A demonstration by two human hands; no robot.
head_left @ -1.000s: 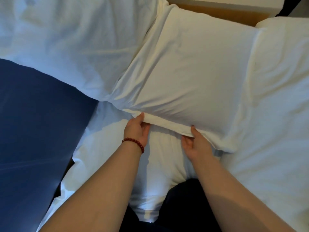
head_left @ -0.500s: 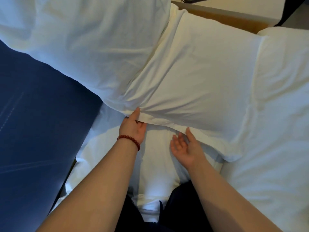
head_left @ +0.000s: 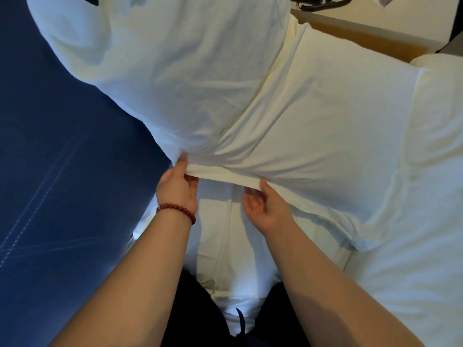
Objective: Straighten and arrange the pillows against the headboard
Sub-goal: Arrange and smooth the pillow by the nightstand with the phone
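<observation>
A person kneeling on a bed works at the near hem of a white pillow (head_left: 325, 134) with both bare hands. The left hand (head_left: 178, 189), a red bead bracelet (head_left: 176, 211) at its wrist, grips the pillow's left corner, thumb on top and fingers (head_left: 191, 181) curled under the fabric. The right hand (head_left: 265, 206) is palm up just beside it, thumb on the hem and fingers curled beneath, pinching the edge. The hem is drawn taut between the two hands and raised off the white sheet (head_left: 225, 246). A second pillow (head_left: 175, 58) lies across the first one's left end, its far side against the blue stitched headboard (head_left: 50, 171). More white bedding (head_left: 438, 171) is bunched on the right. Beyond the pillows stands a wooden counter (head_left: 363, 38) with a dark coiled cord (head_left: 323, 2) on it. Dark trousers (head_left: 200, 321) show at the bottom edge.
</observation>
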